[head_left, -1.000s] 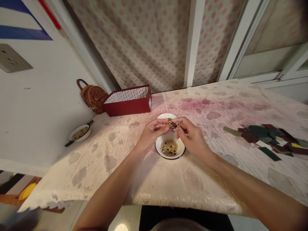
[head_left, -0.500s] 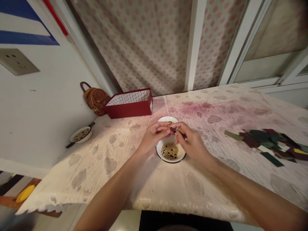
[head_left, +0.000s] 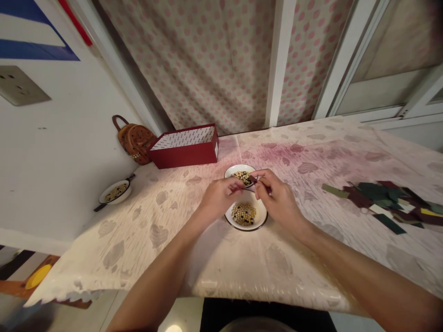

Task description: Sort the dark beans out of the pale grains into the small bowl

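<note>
Over the two bowls, my right hand (head_left: 273, 190) pinches a small dark red piece (head_left: 254, 180), like the flat scraps on the table. My left hand (head_left: 221, 196) is closed just to its left, fingers curled together; whatever lies between the fingertips is too small to make out. Below both hands sits the near white bowl (head_left: 262, 216) with a dark rim, holding round tan and black beads (head_left: 244, 213). Behind it stands the far white bowl (head_left: 231, 168), with pale and black bits in it, partly covered by my fingers.
A dark red open box (head_left: 187, 154) stands at the back left beside a brown backpack-shaped bag (head_left: 134, 140). By the wall is another white bowl (head_left: 121, 196) of beads. Flat green, dark red and white scraps (head_left: 387, 198) lie heaped on the right of the patterned tablecloth (head_left: 194, 258).
My hands have drawn apart; the left moved slightly down and left. The dark red piece, earlier between both hands' fingertips, is now in the right hand. The far bowl's contents show more.
</note>
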Demonstrator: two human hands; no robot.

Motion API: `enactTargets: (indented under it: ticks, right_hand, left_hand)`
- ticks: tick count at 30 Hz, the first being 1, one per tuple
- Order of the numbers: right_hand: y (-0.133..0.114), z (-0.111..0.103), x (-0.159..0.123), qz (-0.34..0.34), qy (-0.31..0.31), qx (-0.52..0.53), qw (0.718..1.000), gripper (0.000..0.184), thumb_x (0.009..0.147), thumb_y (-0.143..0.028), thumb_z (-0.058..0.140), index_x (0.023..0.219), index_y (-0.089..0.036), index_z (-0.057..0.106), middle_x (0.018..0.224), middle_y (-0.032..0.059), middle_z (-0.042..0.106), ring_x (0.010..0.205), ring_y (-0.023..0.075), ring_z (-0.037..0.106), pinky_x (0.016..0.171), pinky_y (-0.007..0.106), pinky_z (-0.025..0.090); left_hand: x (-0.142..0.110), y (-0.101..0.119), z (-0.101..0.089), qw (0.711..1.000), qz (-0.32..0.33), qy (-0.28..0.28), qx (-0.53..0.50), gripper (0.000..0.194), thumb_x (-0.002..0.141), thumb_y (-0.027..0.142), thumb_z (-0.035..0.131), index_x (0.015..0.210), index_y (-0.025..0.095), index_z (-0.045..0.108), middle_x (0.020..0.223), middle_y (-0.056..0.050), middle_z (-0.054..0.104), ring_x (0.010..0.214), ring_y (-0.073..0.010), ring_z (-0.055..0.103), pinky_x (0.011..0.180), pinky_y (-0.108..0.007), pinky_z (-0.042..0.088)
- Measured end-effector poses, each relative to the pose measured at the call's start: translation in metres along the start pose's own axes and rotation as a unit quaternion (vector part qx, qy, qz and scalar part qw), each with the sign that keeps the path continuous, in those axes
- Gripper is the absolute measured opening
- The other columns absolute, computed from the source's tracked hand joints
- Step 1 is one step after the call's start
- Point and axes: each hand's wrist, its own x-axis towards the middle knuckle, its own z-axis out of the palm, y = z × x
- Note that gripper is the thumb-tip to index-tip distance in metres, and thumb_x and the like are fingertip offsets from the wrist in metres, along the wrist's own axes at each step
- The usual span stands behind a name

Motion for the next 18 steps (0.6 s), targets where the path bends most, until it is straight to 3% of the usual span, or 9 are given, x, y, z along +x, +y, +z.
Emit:
enactTargets:
  ticks: [3,7,13,18]
  right_hand:
    - [0.001,0.001,0.0,0.002,0.0,0.002,1.0,0.024,0.095,-0.025,0.046,0.113,-0.019,0.059,0.069,-0.0009,0.064,0.06,0.0159,0.056,0.061,0.028,0.039]
    - [-0.001,0.0,0.0,0.003,0.002,-0.003,1.0,0.024,0.094,-0.025,0.046,0.113,-0.019,0.06,0.067,-0.0017,0.061,0.058,0.0157,0.055,0.061,0.028,0.038]
    - [-0.001,0.0,0.0,0.0,0.003,-0.001,1.0,0.024,0.094,-0.025,0.045,0.113,-0.02,0.06,0.067,-0.0017,0.061,0.06,0.0164,0.057,0.062,0.028,0.039]
    - [-0.002,-0.001,0.0,-0.003,0.003,-0.003,1.0,0.024,0.094,-0.024,0.045,0.113,-0.02,0.059,0.067,-0.002,0.062,0.059,0.0162,0.057,0.062,0.028,0.04]
  left_hand:
    - [-0.008,0.013,0.0,0.982,0.035,-0.094,0.158,0.013,0.082,0.014,0.068,0.09,0.021,0.075,0.087,-0.001,0.078,0.082,-0.0204,0.071,0.081,-0.034,0.053]
    - [-0.01,0.018,0.007,0.949,0.069,-0.138,0.275,0.015,0.083,0.012,0.065,0.09,0.019,0.076,0.093,-0.005,0.078,0.09,-0.0254,0.072,0.092,-0.041,0.05]
    - [-0.008,0.017,0.012,0.94,0.071,-0.152,0.297,0.022,0.083,0.008,0.059,0.091,0.019,0.076,0.094,-0.005,0.078,0.091,-0.0249,0.071,0.092,-0.04,0.049]
    - [-0.008,0.015,0.013,0.951,0.076,-0.151,0.26,0.023,0.081,0.008,0.059,0.088,0.02,0.077,0.091,-0.006,0.077,0.088,-0.026,0.07,0.088,-0.041,0.049]
